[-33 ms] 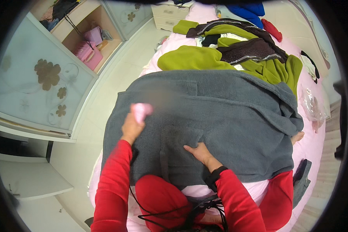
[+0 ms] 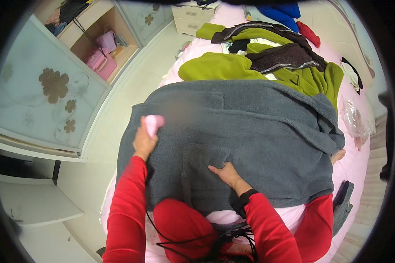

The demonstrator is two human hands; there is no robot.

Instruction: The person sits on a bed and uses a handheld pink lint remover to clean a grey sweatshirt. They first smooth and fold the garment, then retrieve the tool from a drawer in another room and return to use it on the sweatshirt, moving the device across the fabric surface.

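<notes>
A large grey fleecy garment point(image 2: 267, 144), with pocket-like seams, lies spread in front of me and over part of my lap. My left hand point(image 2: 145, 142) is closed around a pink handheld tool point(image 2: 152, 124) with a rounded head, shaped like a fabric shaver. It is over the garment's left part; whether the head touches the cloth I cannot tell. Beside a pocket-like patch point(image 2: 204, 168), my right hand point(image 2: 231, 174) rests on the garment. Its thumb is stretched out to the left, apart from the other fingers, which are partly hidden.
A pink-covered bed point(image 2: 359, 164) is under the garment. Green cloth point(image 2: 219, 65) and a dark brown garment point(image 2: 285, 59) lie at its far end. On the right is a clear plastic bag point(image 2: 354, 120). A black cord point(image 2: 184, 242) crosses my lap. Sliding-door cabinets point(image 2: 26, 87) stand left.
My left hand has shifted slightly to the left with the pink tool in it. My right hand stays in the same place on the grey garment.
</notes>
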